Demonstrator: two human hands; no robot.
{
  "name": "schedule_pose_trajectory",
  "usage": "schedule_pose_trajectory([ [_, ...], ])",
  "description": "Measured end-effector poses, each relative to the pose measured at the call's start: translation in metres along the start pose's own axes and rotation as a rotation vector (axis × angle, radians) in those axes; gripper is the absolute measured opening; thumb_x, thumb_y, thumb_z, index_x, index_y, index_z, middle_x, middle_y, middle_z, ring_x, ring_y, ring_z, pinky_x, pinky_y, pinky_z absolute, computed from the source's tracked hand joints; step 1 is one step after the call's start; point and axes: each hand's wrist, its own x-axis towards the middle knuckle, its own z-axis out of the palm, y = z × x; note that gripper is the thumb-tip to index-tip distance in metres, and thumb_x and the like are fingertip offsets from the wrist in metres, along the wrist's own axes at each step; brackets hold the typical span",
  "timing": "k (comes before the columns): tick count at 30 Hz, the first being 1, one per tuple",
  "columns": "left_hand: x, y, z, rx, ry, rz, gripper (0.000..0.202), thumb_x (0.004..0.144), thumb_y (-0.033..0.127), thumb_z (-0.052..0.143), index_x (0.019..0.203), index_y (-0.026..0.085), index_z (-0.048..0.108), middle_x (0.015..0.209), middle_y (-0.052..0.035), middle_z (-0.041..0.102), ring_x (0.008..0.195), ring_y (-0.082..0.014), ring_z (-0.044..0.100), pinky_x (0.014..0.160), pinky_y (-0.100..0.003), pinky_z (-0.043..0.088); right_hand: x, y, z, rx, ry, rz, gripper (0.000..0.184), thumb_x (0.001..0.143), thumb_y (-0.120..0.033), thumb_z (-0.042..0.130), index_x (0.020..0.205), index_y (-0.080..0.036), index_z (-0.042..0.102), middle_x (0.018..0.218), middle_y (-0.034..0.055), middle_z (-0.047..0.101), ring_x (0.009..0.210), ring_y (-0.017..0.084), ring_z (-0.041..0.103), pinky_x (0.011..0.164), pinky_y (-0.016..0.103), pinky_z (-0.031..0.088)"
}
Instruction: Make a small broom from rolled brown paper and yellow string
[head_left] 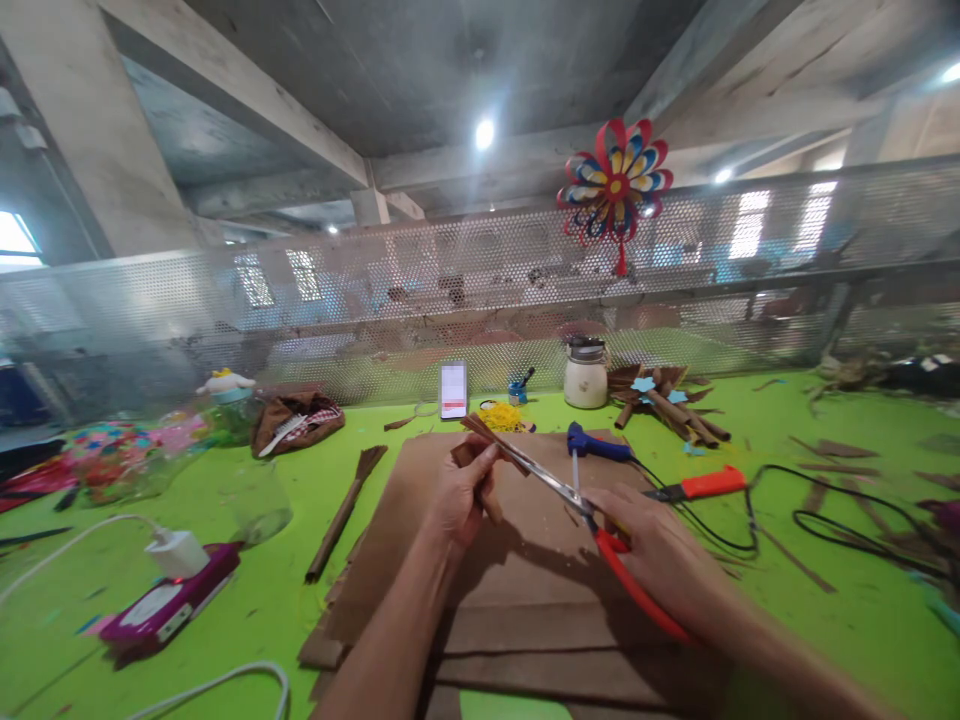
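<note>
My left hand point(459, 505) is closed around a piece of brown paper point(480, 428), whose end sticks up past the fingers. Its lower part is mostly hidden in the palm. In my right hand point(654, 535) are scissors with red handles point(626, 580). Their metal blades point(546, 477) reach left to the brown paper; whether they are fully closed is hard to see. Both hands are above a stack of flat brown paper point(517, 570). To the left lies a rolled brown paper tube with a fringed end point(345, 515).
A blue glue gun point(600, 445) and an orange-handled tool point(712, 484) with black cord lie right. Behind stand a phone point(453, 390), a white jug point(585, 378) and finished brown rolls point(679, 405). At left are a purple power strip point(172, 600) and a clear cup point(259, 505).
</note>
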Motion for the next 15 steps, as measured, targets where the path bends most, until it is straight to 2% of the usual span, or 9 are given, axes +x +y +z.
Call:
schedule_pose_trajectory([
  [6, 0.0004, -0.0004, 0.0017, -0.032, 0.036, 0.016, 0.019, 0.059, 0.023, 0.074, 0.070, 0.015, 0.060, 0.059, 0.0032, 0.055, 0.042, -0.0019, 0.039, 0.037, -0.015, 0.026, -0.0014, 0.0004, -0.0004, -0.013, 0.000, 0.005, 0.042, 0.071, -0.018, 0.047, 0.112, -0.026, 0.057, 0.085, 0.0043, 0.062, 0.080, 0.019, 0.057, 0.071, 0.027, 0.041],
  [15, -0.0012, 0.0031, 0.0032, -0.042, 0.025, -0.068, 0.026, 0.059, 0.024, 0.074, 0.074, 0.013, 0.057, 0.059, 0.0024, 0.058, 0.039, -0.0002, 0.036, 0.035, -0.013, 0.023, -0.0023, 0.0009, 0.0019, -0.033, 0.011, -0.010, 0.041, 0.073, -0.017, 0.046, 0.111, -0.026, 0.057, 0.087, 0.0043, 0.062, 0.081, 0.019, 0.056, 0.073, 0.028, 0.041],
])
